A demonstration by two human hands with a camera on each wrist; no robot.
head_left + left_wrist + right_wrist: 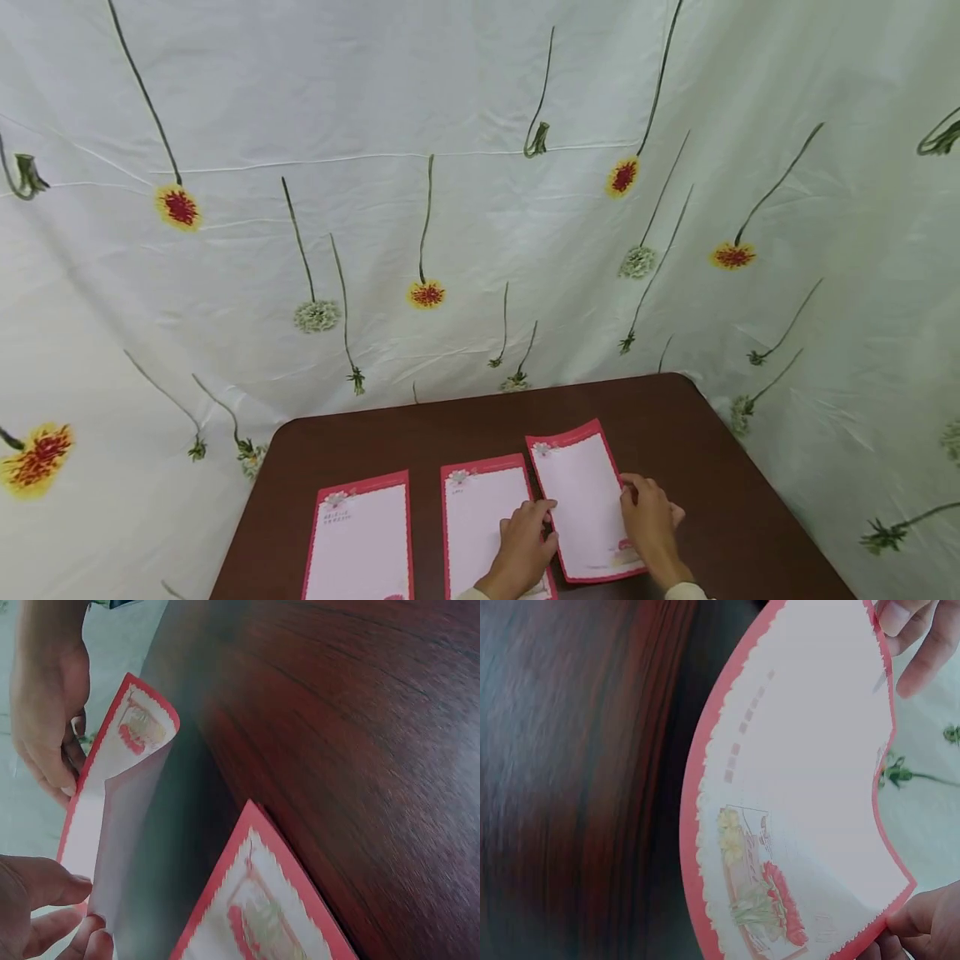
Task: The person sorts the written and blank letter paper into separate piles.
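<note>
A sheet of letter paper (577,500) with a red border and a flower print is held between both hands, raised and bowed over the table. My left hand (521,542) pinches its left edge between thumb and fingers. On the opposite edge, my right hand (651,521) grips the paper with thumb and fingertips. The curve shows strongly in the right wrist view, where the sheet (810,765) has a printed flower picture near its lower end. In the left wrist view the near corner of the sheet (142,731) curls over.
A matching sheet (480,508) with a short line of writing lies on the dark brown table (420,433), partly under my left hand. Farther left lies another such sheet (363,542) with two written lines. A pale flowered cloth (480,233) hangs behind the table.
</note>
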